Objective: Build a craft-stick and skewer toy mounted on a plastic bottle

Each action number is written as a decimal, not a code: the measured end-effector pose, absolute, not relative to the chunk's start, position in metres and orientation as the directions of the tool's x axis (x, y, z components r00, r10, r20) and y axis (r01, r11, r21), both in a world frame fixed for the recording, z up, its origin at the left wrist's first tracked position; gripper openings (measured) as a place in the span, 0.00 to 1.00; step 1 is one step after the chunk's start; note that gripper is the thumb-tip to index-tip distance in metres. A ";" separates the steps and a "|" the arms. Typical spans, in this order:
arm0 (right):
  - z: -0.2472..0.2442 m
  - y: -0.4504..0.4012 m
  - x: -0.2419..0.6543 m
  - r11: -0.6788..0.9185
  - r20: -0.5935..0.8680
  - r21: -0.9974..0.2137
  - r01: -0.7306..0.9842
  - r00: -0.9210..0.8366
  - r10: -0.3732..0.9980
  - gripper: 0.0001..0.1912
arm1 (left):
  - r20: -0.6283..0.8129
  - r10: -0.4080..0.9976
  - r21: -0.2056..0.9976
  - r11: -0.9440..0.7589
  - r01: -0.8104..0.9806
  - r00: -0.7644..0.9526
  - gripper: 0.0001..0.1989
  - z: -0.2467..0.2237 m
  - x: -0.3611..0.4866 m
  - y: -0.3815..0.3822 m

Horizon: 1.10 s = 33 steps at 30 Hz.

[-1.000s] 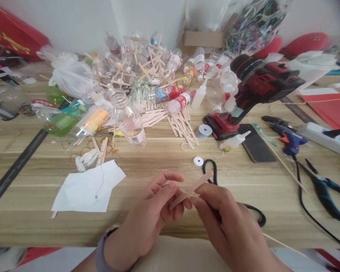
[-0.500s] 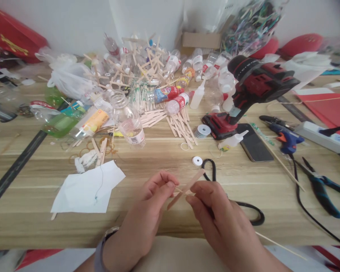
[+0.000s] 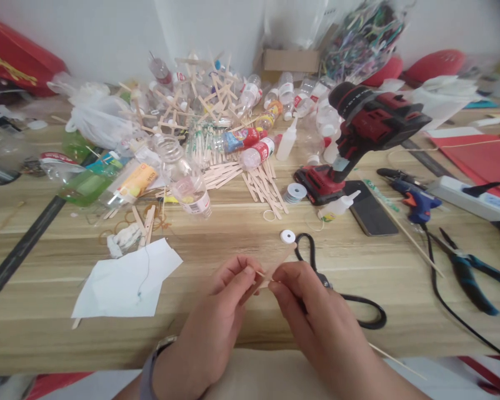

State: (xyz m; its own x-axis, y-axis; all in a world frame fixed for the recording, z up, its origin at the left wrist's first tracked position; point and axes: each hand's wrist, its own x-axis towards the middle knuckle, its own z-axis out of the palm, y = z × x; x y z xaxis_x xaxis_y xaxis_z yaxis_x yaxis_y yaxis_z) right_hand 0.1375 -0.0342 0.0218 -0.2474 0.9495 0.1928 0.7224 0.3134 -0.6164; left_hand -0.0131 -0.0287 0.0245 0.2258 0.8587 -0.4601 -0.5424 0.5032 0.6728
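Observation:
In front of me both hands are closed around two crossed pieces of wood. My left hand (image 3: 229, 294) pinches one end of a thin wooden stick (image 3: 260, 273) between thumb and forefinger. A flat popsicle stick (image 3: 281, 260) lies slantwise across it, its upper end pointing away to the right. With thumb and forefinger together, my right hand (image 3: 310, 294) grips at the crossing, against the popsicle stick; its fingertips hide how the pieces meet there. Black-handled scissors (image 3: 312, 253) lie partly under my right hand. Just beyond the fingers is a small white spool (image 3: 288, 236).
A white paper sheet (image 3: 120, 283) lies left of my hands. Farther back are an open clear bottle (image 3: 185, 183), loose popsicle sticks (image 3: 264, 186) and several plastic bottles. On the right are a red drill (image 3: 360, 128), phone (image 3: 370, 208), glue gun (image 3: 419, 205) and pliers (image 3: 466, 278).
My right hand has shifted slightly left, closer to my left fingers. The popsicle stick has moved slightly left with it, and less of the thin stick shows.

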 end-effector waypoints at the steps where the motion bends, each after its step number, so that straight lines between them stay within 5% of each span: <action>1: 0.022 -0.033 0.137 0.303 0.182 -0.625 0.720 -0.243 0.953 0.06 | -0.470 0.855 0.671 0.507 -0.541 0.218 0.08 0.024 -0.013 -0.029; 14: 0.025 -0.025 0.134 0.260 0.146 -0.681 0.685 -0.221 0.964 0.07 | -0.436 0.893 0.739 0.427 -0.522 0.113 0.11 0.023 -0.015 -0.031; 21: 0.025 -0.028 0.133 0.238 0.101 -0.728 0.643 -0.242 0.965 0.09 | -0.428 0.878 0.857 0.470 -0.211 0.216 0.18 0.026 -0.019 -0.027; 26: 0.027 -0.026 0.131 0.112 0.009 -0.896 0.429 -0.235 0.972 0.11 | -0.293 0.950 0.956 0.294 0.011 0.111 0.14 0.027 -0.019 -0.029; 33: 0.033 -0.013 0.138 -0.271 -0.241 -0.963 -0.008 -0.436 0.867 0.17 | -0.136 0.985 0.991 0.136 0.007 0.108 0.11 0.014 -0.021 -0.033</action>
State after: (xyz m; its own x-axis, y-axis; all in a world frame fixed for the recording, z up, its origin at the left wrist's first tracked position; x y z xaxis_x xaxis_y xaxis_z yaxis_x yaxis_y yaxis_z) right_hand 0.1381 -0.0126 0.0331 -0.4357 0.8674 -0.2405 -0.0078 -0.2708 -0.9626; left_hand -0.0211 -0.0330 0.0140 0.1080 0.9848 -0.1362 0.0071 0.1363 0.9906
